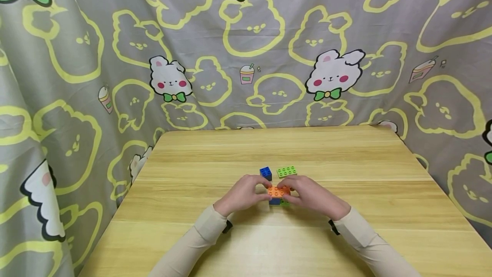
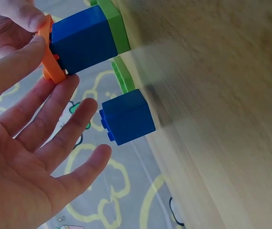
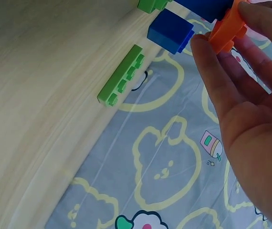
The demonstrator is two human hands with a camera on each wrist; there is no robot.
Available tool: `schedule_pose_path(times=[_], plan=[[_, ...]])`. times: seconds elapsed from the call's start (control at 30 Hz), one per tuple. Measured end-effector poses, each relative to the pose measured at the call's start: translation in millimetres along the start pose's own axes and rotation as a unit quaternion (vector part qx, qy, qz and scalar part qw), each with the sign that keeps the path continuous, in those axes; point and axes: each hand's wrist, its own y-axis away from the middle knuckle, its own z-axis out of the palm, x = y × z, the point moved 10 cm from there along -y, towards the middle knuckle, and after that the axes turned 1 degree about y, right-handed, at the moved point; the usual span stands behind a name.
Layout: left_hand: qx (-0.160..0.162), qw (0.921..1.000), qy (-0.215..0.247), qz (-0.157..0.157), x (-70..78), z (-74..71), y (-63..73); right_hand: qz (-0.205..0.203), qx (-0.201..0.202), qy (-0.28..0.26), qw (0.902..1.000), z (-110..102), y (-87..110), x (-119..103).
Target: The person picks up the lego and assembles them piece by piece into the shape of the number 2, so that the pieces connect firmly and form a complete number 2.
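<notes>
An orange toy building brick with round studs is pinched at its left end by my left hand, between thumb and fingertips. At the other end my right hand holds the same brick with thumb and fingers. Under it is a blue brick, which stands on a green brick on the table. The orange brick looks slightly tilted against the blue one's top in the left wrist view; whether it is fully seated I cannot tell. The left hand's lower fingers are spread, touching nothing.
Just behind the hands stand a loose blue brick and, to its right, a flat green brick with studs up. The wooden table meets a grey patterned curtain at the back and sides.
</notes>
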Motion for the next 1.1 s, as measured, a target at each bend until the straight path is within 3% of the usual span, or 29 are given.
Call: schedule_pose_path(times=[0.33,1.1], plan=[[0.004,1.0000,0.004,0.000,0.8,0.7,0.6,0.008,-0.012,-0.023,0.9996,2.8,-0.7,3.7],[0.012,0.9999,-0.010,0.006,3.9,2.3,0.5,0.011,-0.014,-0.002,0.9998,0.7,0.4,4.1]])
